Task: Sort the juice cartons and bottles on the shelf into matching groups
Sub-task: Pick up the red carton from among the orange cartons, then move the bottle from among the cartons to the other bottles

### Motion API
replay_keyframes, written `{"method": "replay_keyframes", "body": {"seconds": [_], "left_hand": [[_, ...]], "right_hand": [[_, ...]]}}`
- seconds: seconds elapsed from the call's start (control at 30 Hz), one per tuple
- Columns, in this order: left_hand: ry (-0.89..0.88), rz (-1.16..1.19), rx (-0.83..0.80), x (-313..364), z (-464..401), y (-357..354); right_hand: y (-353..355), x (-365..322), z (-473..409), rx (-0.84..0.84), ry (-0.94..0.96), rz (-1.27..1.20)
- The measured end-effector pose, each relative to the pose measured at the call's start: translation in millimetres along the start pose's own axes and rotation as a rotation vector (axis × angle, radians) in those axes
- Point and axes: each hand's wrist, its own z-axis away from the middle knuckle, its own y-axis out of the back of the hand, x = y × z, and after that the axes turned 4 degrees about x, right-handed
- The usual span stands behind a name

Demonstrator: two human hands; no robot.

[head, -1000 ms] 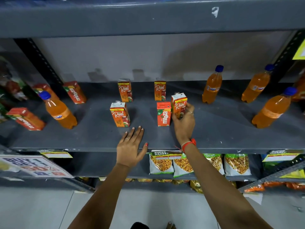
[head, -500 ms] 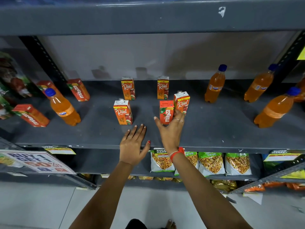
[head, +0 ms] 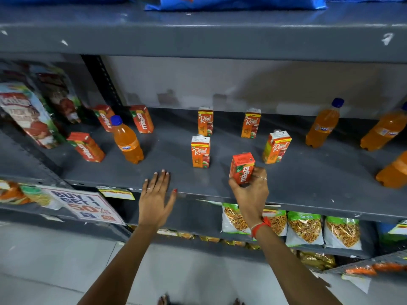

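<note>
I see dim, even light from above; the upper shelf [head: 198, 38] shades the back wall [head: 242, 84]. Cartons cast soft shadows. Edges bow from the wide lens, and the left packets [head: 26, 115] are smeared with blur.

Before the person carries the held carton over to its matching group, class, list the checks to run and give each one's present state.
1. Right hand grips the Maaza carton: ok.
2. Carton lifted off the shelf: cannot tell.
3. Matching Maaza group spotted at left: ok.
4. Path left clear: not ok, an orange bottle stands beside that group.
5. Left hand free, flat at the shelf edge: ok.
</note>
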Motion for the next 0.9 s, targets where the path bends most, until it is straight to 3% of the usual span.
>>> {"method": "replay_keyframes", "body": {"seconds": [0.23, 0.43, 0.6, 0.9], "left_hand": [[0.065, -0.027, 0.009, -88, -11, 23], [0.055, -0.049, -0.007, -134, -30, 30], [-0.039, -0.040, -0.019, -152, -35, 31], [-0.047, -0.007, -0.009, -155, -34, 24]], "right_hand": [[-66, -33, 47, -0.077, -0.038, -0.022], [-147, -74, 65, -0.123, 0.038, -0.048], [-199, -103, 44, -0.074, 0.052, -0.031], [-223, -88, 35, -0.175, -0.020, -0.078]]}}
